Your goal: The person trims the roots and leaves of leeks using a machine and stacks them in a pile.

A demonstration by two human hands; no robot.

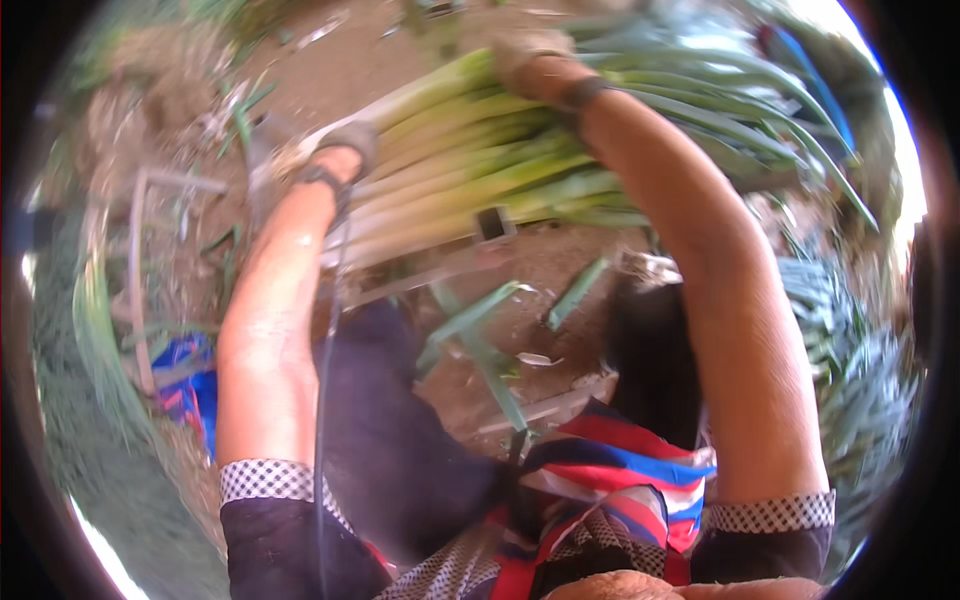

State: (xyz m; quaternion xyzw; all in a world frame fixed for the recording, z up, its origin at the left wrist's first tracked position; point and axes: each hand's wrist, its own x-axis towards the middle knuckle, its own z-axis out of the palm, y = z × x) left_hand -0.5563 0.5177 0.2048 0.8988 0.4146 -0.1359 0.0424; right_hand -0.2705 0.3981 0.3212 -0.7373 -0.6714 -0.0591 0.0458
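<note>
A row of leek-like stalks (457,165), pale at the left and green toward the right, lies side by side before me. At its root end, my left hand (351,146) rests against the pale stalks, seemingly in a greyish glove. Farther off, my right hand (531,64) is at the far edge, where the pale part turns green. Blur hides the fingers of both hands, so their grip cannot be made out. Long green leaves (720,112) fan out past my right forearm. A small dark square (493,223) shows at the near side of the stalks.
Cut leaf pieces (480,337) litter the brown soil (555,259) between my legs. More leafy stalks are heaped at the right (855,352) and left (82,420). A thin cable (324,405) runs from my left wrist. A blue bag-like item (187,382) lies beside my left arm.
</note>
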